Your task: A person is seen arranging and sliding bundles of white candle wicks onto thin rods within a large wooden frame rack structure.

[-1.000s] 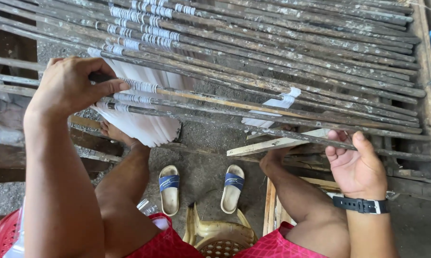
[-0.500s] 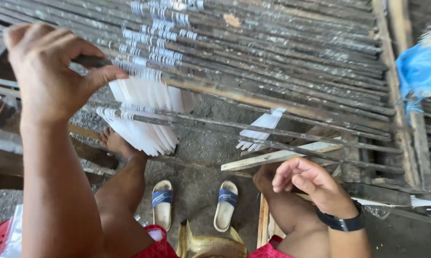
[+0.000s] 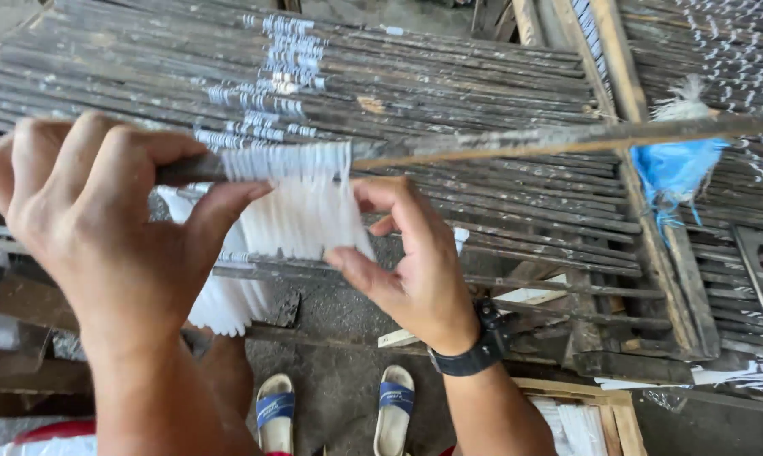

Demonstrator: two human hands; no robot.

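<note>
Gripping the long dark wooden stick (image 3: 483, 143), the left hand (image 3: 94, 228) has its grip clenched on it just left of the hanging white strips (image 3: 301, 207); the right hand (image 3: 411, 262) pinches their lower edge. Keeping the stick level above the rack of dark rods (image 3: 449, 76) likely keeps the strips even.

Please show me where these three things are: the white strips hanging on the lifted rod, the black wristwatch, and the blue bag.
white strips (image 3: 301, 203), head view, middle of the hanging bunch.
black wristwatch (image 3: 481, 344), head view, on the band at the right wrist.
blue bag (image 3: 675, 169), head view, centre of the blue plastic.
</note>
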